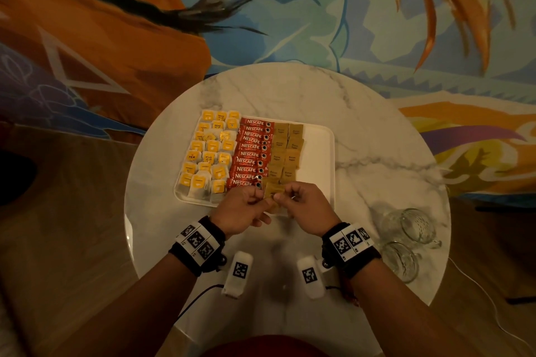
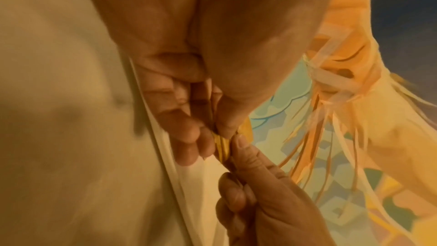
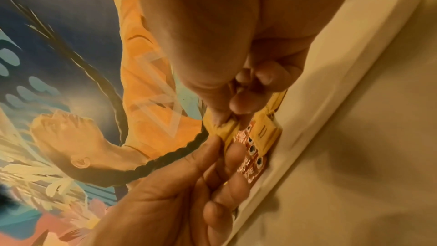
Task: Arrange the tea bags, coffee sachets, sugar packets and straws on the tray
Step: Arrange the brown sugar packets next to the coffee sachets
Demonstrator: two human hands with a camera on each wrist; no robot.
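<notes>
Over tray (image 1: 324,153) near edge — left hand (image 1: 242,209) and right hand (image 1: 306,209) both pinching sugar packets (image 1: 274,191), fingers curled; sachets (image 1: 251,151) lying beside.

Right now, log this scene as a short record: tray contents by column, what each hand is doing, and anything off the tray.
tray: white, on the marble table
left column: tea bags
middle column: coffee sachets
right column: sugar packets
left hand: pinches the held sugar packet over the tray's near edge
right hand: pinches the same packet
off tray: two glass mugs, at right
straws: none visible
</notes>
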